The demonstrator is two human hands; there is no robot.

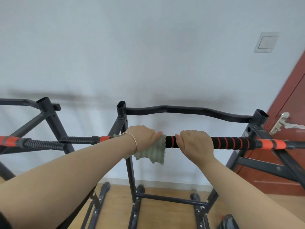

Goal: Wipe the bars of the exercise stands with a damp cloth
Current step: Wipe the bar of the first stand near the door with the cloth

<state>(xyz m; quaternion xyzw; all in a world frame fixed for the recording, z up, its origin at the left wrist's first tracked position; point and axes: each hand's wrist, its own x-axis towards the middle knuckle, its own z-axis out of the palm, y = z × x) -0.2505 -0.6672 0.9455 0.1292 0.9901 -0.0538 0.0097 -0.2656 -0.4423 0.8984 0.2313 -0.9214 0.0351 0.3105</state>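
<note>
A black bar with orange stripes (231, 142) runs left to right across the near side of the right exercise stand (130, 162). My left hand (142, 136) grips a pale green cloth (151, 151) wrapped over this bar, and the cloth's loose end hangs below. Just to the right, my right hand (196, 142) grips the bare foam part of the same bar. A short stretch of bar shows between the two hands. The wavy black rear bar (181, 111) of the stand lies beyond them.
A second stand (49, 116) is at the left, with a ribbed black and orange bar (41, 143). A white wall is behind both stands. A red-brown door (288, 113) with a metal handle (283, 124) is at the right. Wooden floor (165, 212) lies below.
</note>
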